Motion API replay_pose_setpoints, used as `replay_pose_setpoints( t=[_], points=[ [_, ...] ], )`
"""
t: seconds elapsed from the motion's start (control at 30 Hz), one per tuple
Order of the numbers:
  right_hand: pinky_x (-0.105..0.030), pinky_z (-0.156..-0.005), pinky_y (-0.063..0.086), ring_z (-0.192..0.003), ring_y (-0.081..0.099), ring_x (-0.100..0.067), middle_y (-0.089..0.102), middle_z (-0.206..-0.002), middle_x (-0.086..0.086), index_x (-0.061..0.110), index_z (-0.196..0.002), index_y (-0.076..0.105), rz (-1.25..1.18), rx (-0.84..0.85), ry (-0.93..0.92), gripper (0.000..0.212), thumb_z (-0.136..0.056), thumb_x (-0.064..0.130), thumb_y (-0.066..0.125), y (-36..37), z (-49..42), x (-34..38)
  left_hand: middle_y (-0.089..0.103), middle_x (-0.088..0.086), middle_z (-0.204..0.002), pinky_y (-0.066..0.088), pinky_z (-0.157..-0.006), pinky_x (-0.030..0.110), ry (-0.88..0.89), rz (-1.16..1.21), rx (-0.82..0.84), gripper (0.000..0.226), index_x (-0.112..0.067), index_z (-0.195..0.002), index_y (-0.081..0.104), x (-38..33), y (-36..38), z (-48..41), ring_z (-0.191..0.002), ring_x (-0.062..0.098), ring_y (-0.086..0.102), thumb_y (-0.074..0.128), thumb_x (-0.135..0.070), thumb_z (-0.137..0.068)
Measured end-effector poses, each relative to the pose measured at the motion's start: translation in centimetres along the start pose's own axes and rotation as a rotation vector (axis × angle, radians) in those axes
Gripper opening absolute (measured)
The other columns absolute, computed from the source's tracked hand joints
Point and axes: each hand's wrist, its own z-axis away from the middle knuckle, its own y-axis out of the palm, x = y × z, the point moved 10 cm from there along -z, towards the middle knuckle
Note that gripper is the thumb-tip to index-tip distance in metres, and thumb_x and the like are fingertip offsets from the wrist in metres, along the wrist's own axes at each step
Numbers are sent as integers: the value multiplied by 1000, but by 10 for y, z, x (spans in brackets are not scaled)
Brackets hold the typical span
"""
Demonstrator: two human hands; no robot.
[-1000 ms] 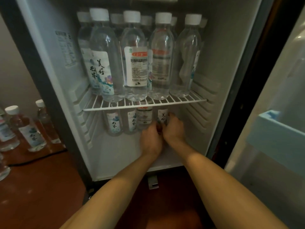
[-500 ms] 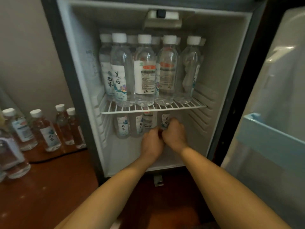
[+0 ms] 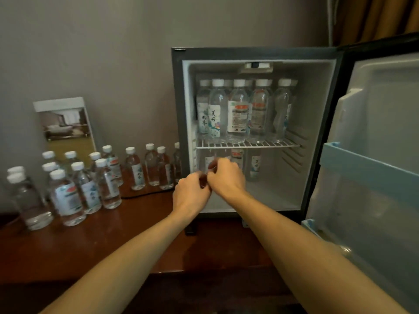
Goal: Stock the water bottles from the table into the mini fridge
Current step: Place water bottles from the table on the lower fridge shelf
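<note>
Two groups of water bottles show: one stocked inside the mini fridge (image 3: pixel 256 132), the other standing on the wooden table (image 3: pixel 95 241) to its left. On the white wire shelf (image 3: pixel 248 145) upright bottles with white caps (image 3: pixel 238 114) fill the upper compartment in at least two rows, front and back. Below the shelf a few more bottles (image 3: pixel 255 165) stand at the back of the lower compartment, partly hidden by the hands. The table bottles (image 3: pixel 68 196) are clustered at the left, with a further row (image 3: pixel 156 168) running along the wall up to the fridge's left side. Both hands are held together in front of the lower compartment, at its left. The left hand (image 3: pixel 191 196) is loosely curled, fingers bent inward, and seems to hold nothing. The right hand (image 3: pixel 226 177) is also curled, its fingertips touching or almost touching the left hand; whether something small is pinched between them cannot be told through the blur. Neither hand grips a bottle. The fridge door (image 3: pixel 374 155) stands wide open on the right, with pale blue door shelves (image 3: pixel 362 164). A printed card with a room photo (image 3: pixel 65 125) leans on the grey wall behind the table bottles, and a brownish curtain (image 3: pixel 374 17) hangs at the upper right.
</note>
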Motion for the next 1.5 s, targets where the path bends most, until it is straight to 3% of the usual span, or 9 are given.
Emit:
replay_pose_setpoints(
  t=[0.4,0.57,0.73,0.83,0.93,1.1,1.23,1.37,1.5],
  points=[
    [-44,-91,59,-111,67,-20,69,-123,1,25,-134,56,-112,195,-263,40,-96,29,66,128,33,133,73,-9,-99,56,-77,37,-252,-159,-230,15,-33,-106,65,144,-130,33,-98,18,69,62,-44,-96],
    [-45,-96,57,-120,63,-22,63,-133,-1,22,-139,50,-87,271,-263,52,-93,29,72,188,23,156,70,-9,-112,50,-80,33,-376,-92,-314,27,-27,-114,62,219,-162,40,-107,17,67,70,-41,-92],
    [-40,-102,53,-128,58,-22,59,-141,-3,19,-143,48,-107,309,-235,59,-92,31,75,243,-2,171,68,-6,-110,49,-88,29,-449,146,-421,33,-21,-116,60,285,-172,36,-106,15,65,77,-32,-89],
    [-39,-102,53,-127,59,-22,59,-140,-3,18,-143,46,-140,313,-219,65,-89,33,79,274,-20,179,69,-10,-102,48,-82,22,-460,222,-383,29,-21,-114,64,316,-160,22,-99,9,67,78,-28,-89],
    [-43,-103,53,-127,59,-24,60,-137,-5,16,-143,43,-193,300,-205,69,-87,31,80,300,-42,188,71,-11,-102,54,-88,26,-449,256,-302,30,-23,-113,65,335,-136,7,-100,8,69,79,-23,-87],
    [-47,-101,55,-122,62,-21,63,-132,-2,20,-141,43,-347,324,-163,72,-84,36,84,328,-70,204,72,-8,-118,55,-98,34,-447,234,-251,43,-20,-127,63,343,-111,-9,-111,9,66,79,-24,-87],
    [-45,-97,58,-116,66,-19,68,-126,1,22,-133,51,-349,315,-177,60,-85,34,83,328,-74,204,67,-5,-126,52,-99,33,-446,200,-238,52,-21,-136,57,337,-108,-18,-117,12,62,77,-23,-88],
    [-39,-89,60,-104,69,-15,71,-110,7,25,-122,55,-299,264,-192,49,-82,37,82,299,-63,190,70,-6,-123,56,-95,45,-474,156,-225,61,-30,-135,54,326,-110,-23,-114,19,66,80,-38,-81],
    [-34,-87,59,-103,70,-14,74,-111,7,27,-128,58,-224,232,-251,56,-80,46,80,247,-44,182,71,-11,-105,59,-86,47,-445,94,-152,57,-40,-119,52,303,-101,-24,-100,19,70,75,-59,-70]
  ],
)
